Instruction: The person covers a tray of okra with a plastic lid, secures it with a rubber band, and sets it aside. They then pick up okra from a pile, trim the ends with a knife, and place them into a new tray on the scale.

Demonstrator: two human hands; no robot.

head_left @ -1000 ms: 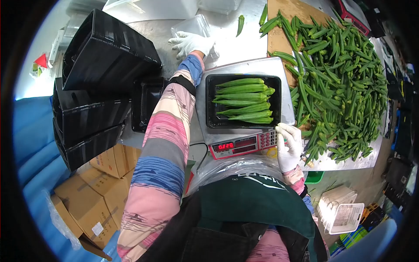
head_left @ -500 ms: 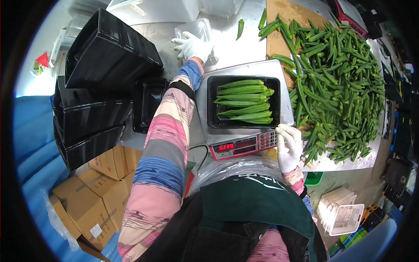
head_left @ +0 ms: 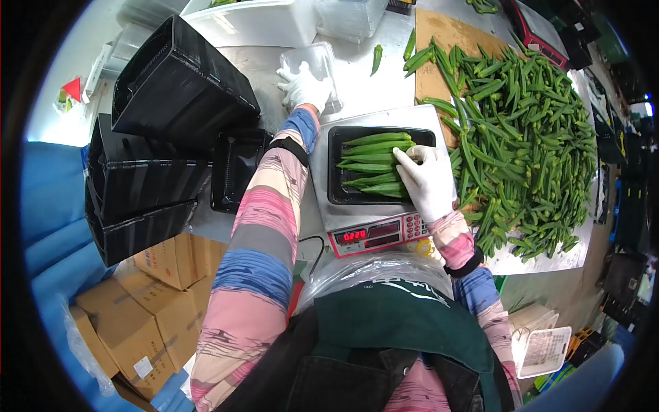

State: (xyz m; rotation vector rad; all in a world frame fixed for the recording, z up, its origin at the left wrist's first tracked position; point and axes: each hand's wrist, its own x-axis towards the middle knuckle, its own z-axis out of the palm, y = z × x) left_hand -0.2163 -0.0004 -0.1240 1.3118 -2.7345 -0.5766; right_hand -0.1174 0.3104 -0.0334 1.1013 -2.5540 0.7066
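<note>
My left hand (head_left: 305, 89), in a white glove, rests with fingers spread on a clear plastic tray (head_left: 327, 63) behind the scale. A black tray (head_left: 334, 194) sits on the scale (head_left: 412, 113) with a row of green okra (head_left: 367, 159) in it. Over the tray's right side is my gloved right hand (head_left: 429, 184), its thumb and fingertips closed at the ends of the okra. It hides part of the row. The scale's red display (head_left: 355, 235) reads 0.220.
A large okra pile (head_left: 528, 144) covers the table to the right, partly over brown cardboard (head_left: 429, 82). Stacked black trays (head_left: 185, 82) stand at left, beside a single black tray (head_left: 237, 168). A white bin (head_left: 254, 24) is at the back. Cardboard boxes (head_left: 137, 316) lie below left.
My right hand has moved from the scale's front right corner up and left onto the okra in the tray. My left hand stays at the clear tray, its fingers slightly shifted.
</note>
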